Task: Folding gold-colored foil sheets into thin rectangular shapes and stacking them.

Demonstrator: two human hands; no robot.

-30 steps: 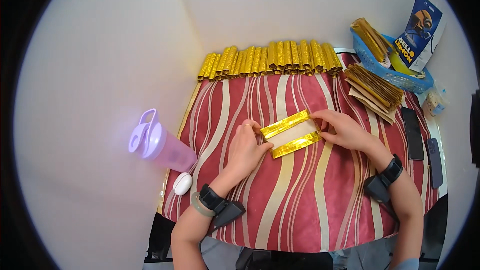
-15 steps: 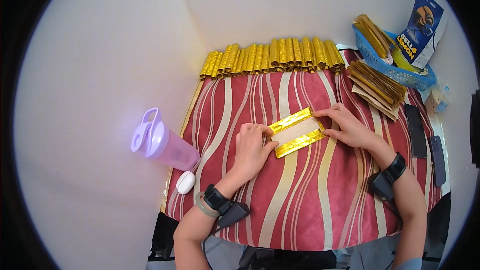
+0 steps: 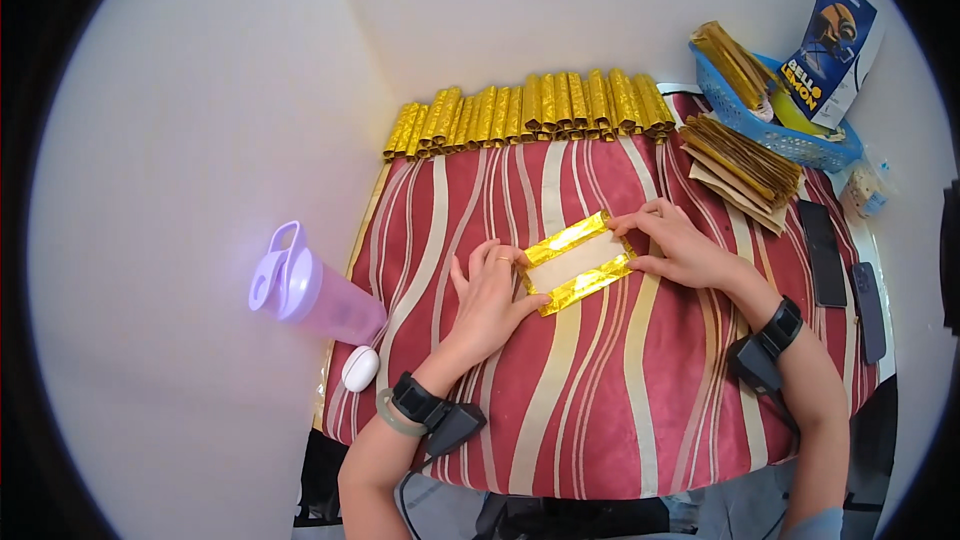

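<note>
A rectangular sheet of gold foil paper (image 3: 577, 263) lies on the striped red cloth in front of me. Its long edges are folded inward as shiny gold strips, and the pale backing shows between them. My left hand (image 3: 486, 295) grips its left end, thumb at the near corner and fingers at the far corner. At the right end, my right hand (image 3: 683, 246) does likewise, with its thumb and index finger on the two corners. Beyond the hands, several rolled gold tubes (image 3: 530, 112) are piled in a row along the back of the cloth.
A purple shaker bottle (image 3: 318, 285) and a white rounded case (image 3: 360, 368) are at the left. On the right, a stack of brown-gold sheets (image 3: 745, 162) lies before a blue basket (image 3: 790, 143) holding a blue package (image 3: 830, 40). Two phones (image 3: 822, 253) rest along the right edge.
The view has shifted slightly, moving everything a little left. The fingers of my left hand have spread somewhat, while both hands stay at the same ends of the foil paper.
</note>
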